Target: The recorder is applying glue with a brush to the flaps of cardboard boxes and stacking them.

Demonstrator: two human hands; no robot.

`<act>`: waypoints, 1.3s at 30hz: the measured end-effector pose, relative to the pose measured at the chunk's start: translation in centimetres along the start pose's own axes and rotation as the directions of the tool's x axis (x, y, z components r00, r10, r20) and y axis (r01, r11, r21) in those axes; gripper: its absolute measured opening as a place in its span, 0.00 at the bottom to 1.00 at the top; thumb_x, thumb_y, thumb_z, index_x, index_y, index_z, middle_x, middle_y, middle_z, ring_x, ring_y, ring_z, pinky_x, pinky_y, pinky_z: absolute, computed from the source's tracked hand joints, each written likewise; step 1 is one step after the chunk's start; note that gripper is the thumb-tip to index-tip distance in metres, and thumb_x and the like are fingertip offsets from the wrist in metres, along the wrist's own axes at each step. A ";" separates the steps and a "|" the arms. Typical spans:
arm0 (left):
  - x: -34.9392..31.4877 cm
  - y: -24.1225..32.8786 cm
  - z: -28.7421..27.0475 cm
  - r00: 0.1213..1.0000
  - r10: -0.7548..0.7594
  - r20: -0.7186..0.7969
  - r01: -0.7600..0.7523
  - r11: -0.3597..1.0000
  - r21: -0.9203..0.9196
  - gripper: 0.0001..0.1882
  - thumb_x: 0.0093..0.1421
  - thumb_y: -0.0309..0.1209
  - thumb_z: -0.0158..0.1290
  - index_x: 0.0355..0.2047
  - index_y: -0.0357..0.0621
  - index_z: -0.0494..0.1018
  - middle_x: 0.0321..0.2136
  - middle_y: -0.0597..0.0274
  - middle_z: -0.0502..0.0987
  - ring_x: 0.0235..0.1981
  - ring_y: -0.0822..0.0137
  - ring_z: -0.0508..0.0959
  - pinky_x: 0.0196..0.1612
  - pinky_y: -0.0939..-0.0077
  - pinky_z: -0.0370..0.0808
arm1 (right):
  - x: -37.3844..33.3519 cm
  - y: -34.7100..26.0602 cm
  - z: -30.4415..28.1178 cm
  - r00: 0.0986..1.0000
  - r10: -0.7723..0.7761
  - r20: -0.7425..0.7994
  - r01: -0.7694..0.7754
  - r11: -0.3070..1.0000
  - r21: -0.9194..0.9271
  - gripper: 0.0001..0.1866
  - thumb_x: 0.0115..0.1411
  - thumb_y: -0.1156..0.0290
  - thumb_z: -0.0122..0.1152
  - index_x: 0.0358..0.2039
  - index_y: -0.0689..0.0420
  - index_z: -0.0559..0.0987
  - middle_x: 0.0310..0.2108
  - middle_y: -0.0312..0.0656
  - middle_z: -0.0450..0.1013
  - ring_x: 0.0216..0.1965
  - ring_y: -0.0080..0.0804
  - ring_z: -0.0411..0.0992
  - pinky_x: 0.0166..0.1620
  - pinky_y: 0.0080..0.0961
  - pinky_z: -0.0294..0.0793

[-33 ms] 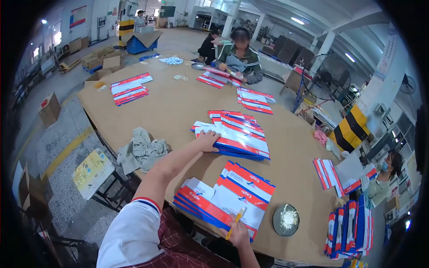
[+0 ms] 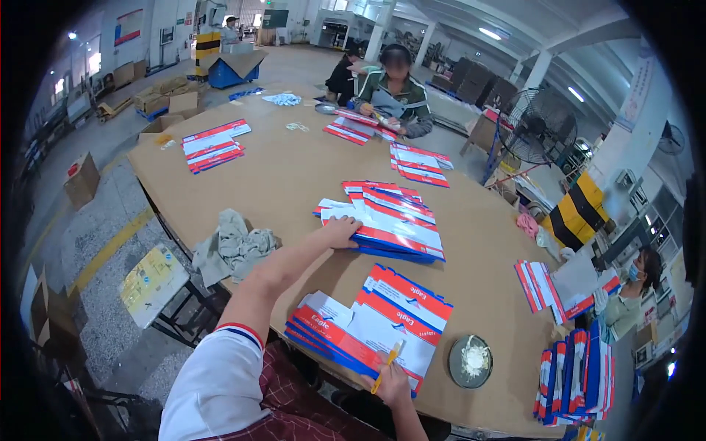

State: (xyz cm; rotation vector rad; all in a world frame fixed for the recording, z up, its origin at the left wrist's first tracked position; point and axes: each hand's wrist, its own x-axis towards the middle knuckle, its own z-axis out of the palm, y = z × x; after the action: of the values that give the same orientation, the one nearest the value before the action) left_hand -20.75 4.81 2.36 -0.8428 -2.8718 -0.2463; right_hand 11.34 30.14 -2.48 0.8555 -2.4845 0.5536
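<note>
Nothing has visibly moved since the earlier frame: both your hands and the cartons lie as they did. Your right hand (image 2: 391,382) is closed around a yellow-handled brush (image 2: 394,353), its pale tip angled up and away from you over the near flat cartons (image 2: 423,323). Your left hand (image 2: 342,232) rests on the near left corner of the middle carton stack (image 2: 404,224); whether it pinches that edge or only presses, you cannot tell from here.

Those near cartons lie at the front edge of the counter (image 2: 265,176), right before you, in red, white and blue bands with printing on top. They are flat and glossy, their left part fanned into overlapping layers with blue edges. Your middle stack is thicker, its top sheets skewed and shining under the lights.

Just right of the near cartons stands a dark round dish (image 2: 468,382) holding white paste (image 2: 474,359); left of your forearm lies a crumpled grey cloth (image 2: 235,246). Farther out, two co-workers handle similar cartons, one across from you and one at the right.

Your left fingers' undersides are hidden, your right forearm is cut off below, and the brush tip is too small to read clearly.
</note>
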 end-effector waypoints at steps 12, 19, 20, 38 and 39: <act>-14.3 6.0 -7.3 0.774 0.506 -0.381 -0.397 0.856 0.331 0.20 0.47 0.31 0.48 0.41 0.37 0.68 0.36 0.56 0.73 0.38 0.59 0.74 0.35 0.71 0.74 | 2.4 -3.7 -2.4 0.993 -0.061 -0.100 0.050 0.993 -0.108 0.23 0.41 0.65 0.70 0.25 0.57 0.61 0.46 0.55 0.67 0.39 0.50 0.69 0.47 0.43 0.64; -24.8 8.8 -2.0 0.928 0.364 -0.074 -0.362 0.931 0.040 0.24 0.53 0.41 0.48 0.45 0.35 0.67 0.43 0.54 0.70 0.47 0.56 0.68 0.49 0.66 0.66 | 3.7 -3.6 1.8 0.983 0.107 -0.148 -0.123 0.987 -0.100 0.20 0.44 0.73 0.67 0.29 0.58 0.62 0.44 0.54 0.68 0.35 0.52 0.70 0.42 0.40 0.68; -24.4 8.9 -2.0 0.923 0.379 -0.069 -0.377 0.925 0.039 0.24 0.53 0.41 0.48 0.45 0.35 0.67 0.43 0.54 0.70 0.47 0.56 0.68 0.49 0.66 0.66 | 3.3 -3.1 2.4 0.981 0.120 -0.154 -0.137 0.985 -0.105 0.20 0.44 0.73 0.67 0.29 0.58 0.62 0.44 0.54 0.68 0.35 0.52 0.70 0.42 0.40 0.68; -18.6 11.0 1.4 0.985 -0.075 -0.158 0.037 0.972 -0.231 0.18 0.52 0.23 0.45 0.45 0.40 0.66 0.41 0.52 0.67 0.47 0.56 0.66 0.53 0.54 0.57 | -0.6 -0.7 -6.8 0.530 0.578 -0.620 -0.362 0.816 0.451 0.13 0.56 0.56 0.50 0.29 0.51 0.64 0.21 0.40 0.67 0.23 0.23 0.64 0.27 0.21 0.64; -18.7 10.8 1.3 0.983 -0.084 -0.164 0.045 0.973 -0.226 0.19 0.51 0.21 0.46 0.45 0.40 0.66 0.40 0.52 0.67 0.47 0.55 0.66 0.53 0.54 0.57 | -0.3 -0.3 -9.3 0.254 0.751 -0.610 -0.514 0.639 0.572 0.10 0.59 0.60 0.47 0.29 0.52 0.63 0.18 0.36 0.63 0.21 0.22 0.61 0.25 0.17 0.60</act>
State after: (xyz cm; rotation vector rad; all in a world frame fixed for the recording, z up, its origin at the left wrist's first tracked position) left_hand 0.64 4.28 -0.96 -0.7219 -2.7457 -0.6257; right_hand 14.33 34.76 5.04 -0.4533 -1.7175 1.2439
